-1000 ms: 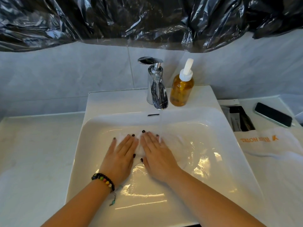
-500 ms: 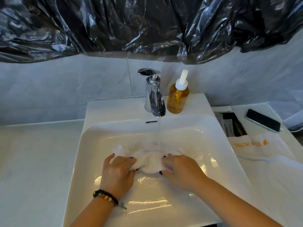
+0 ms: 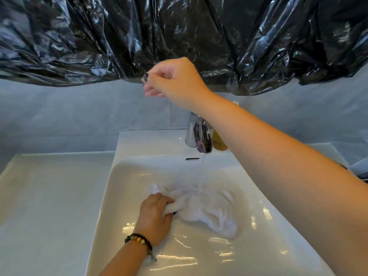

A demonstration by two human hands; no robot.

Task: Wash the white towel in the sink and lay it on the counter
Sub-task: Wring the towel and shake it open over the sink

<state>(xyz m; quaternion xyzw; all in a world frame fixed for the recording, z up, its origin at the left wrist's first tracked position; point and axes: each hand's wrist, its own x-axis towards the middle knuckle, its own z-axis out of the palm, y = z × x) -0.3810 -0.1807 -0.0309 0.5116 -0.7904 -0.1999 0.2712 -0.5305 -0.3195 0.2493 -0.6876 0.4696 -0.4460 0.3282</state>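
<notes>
Head view looks down on a white sink (image 3: 111,196) with water running from the chrome faucet (image 3: 201,139) onto the white towel (image 3: 207,208), which lies bunched and wet on the basin floor. Left hand (image 3: 156,216) sits low in the basin, its fingers curled round the towel's near-left edge and clenching a fold of it; most of the cloth spreads away from that grip toward the right, and the stream lands on the towel just beyond and to the right of the knuckles. A beaded bracelet (image 3: 138,240) circles the left wrist. Right hand (image 3: 173,78) is raised well above the grip, up over the faucet, against the crinkled black plastic sheeting (image 3: 199,32) that hangs along the wall; its fingers are loosely curled and hold nothing, with dark-painted nails showing. Its forearm crosses in front of the faucet's top. An amber bottle (image 3: 219,142) peeks out just behind the faucet, mostly hidden by that arm. Left of the grip, outside the basin, runs the pale counter (image 3: 49,196).
</notes>
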